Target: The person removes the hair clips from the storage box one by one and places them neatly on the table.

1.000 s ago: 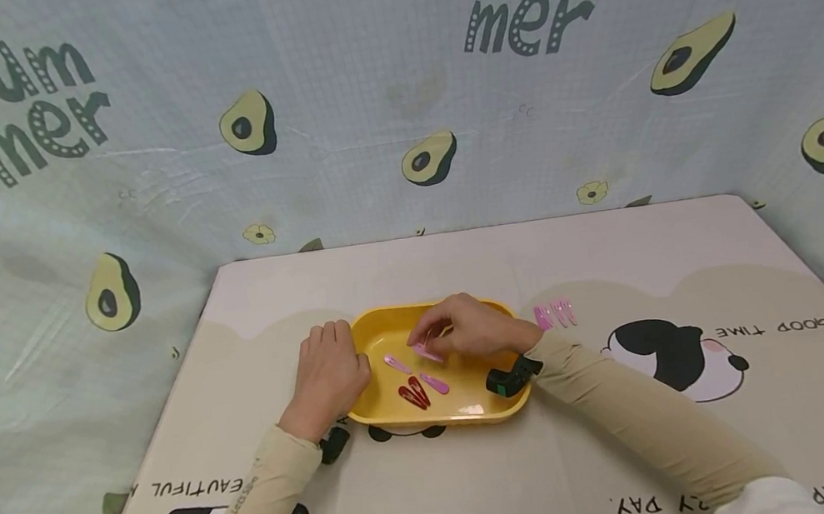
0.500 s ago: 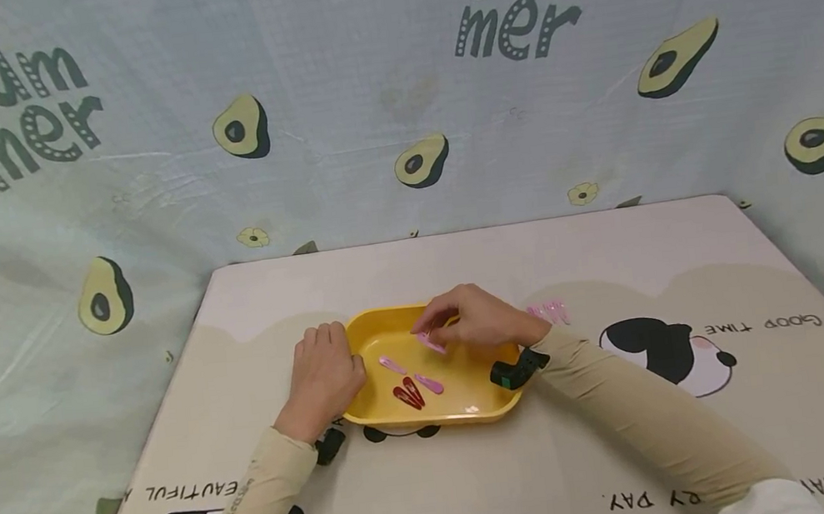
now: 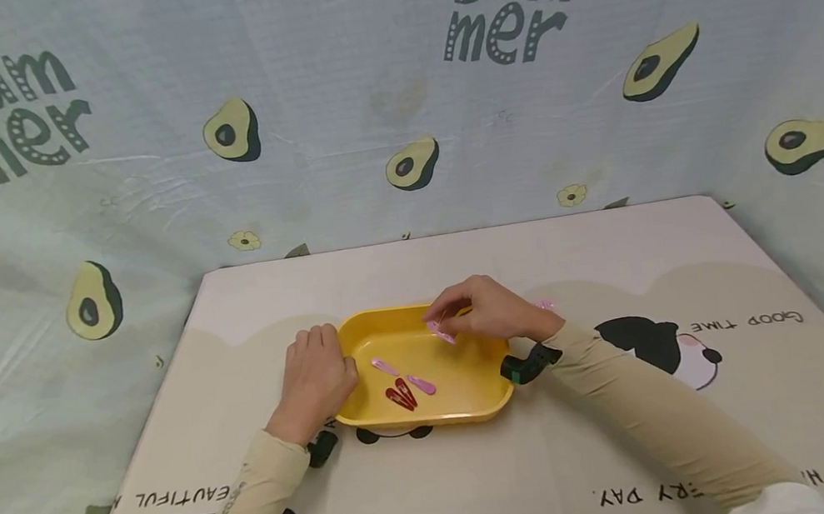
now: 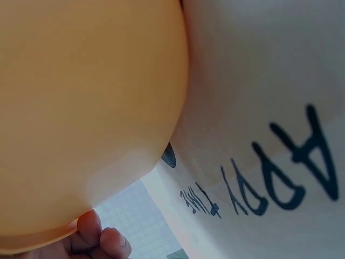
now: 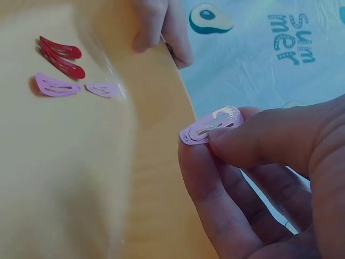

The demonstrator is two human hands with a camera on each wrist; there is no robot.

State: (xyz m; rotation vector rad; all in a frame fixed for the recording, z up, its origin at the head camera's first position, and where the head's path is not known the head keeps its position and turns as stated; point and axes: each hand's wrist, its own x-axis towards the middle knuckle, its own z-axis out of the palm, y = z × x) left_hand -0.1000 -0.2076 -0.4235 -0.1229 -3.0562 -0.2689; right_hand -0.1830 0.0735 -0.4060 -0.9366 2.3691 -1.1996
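Note:
A yellow tray (image 3: 464,394) lies on the table, its left rim gripped by my left hand (image 3: 316,373). In the left wrist view, fingertips (image 4: 113,243) of that hand show at the tray's edge. My right hand (image 3: 489,309) pinches a pink snap hair clip (image 5: 213,127) between thumb and index finger, over the tray's back right part. Two red hair clips (image 5: 62,56) lie side by side on the tray floor, left of its middle. Close to them lie a pink hair clip (image 3: 421,385) and a paler pink one (image 3: 384,366).
More pink clips (image 3: 545,305) lie on the table right of the tray, mostly hidden behind my right wrist. The table (image 3: 525,471) has a cloth with panda prints and lettering. Behind it hangs a pale curtain (image 3: 323,132) with avocado prints.
My right hand has moved right and toward the tray's back edge with the pinched pink hair clip. My left hand stays on the rim. The head view has shifted slightly.

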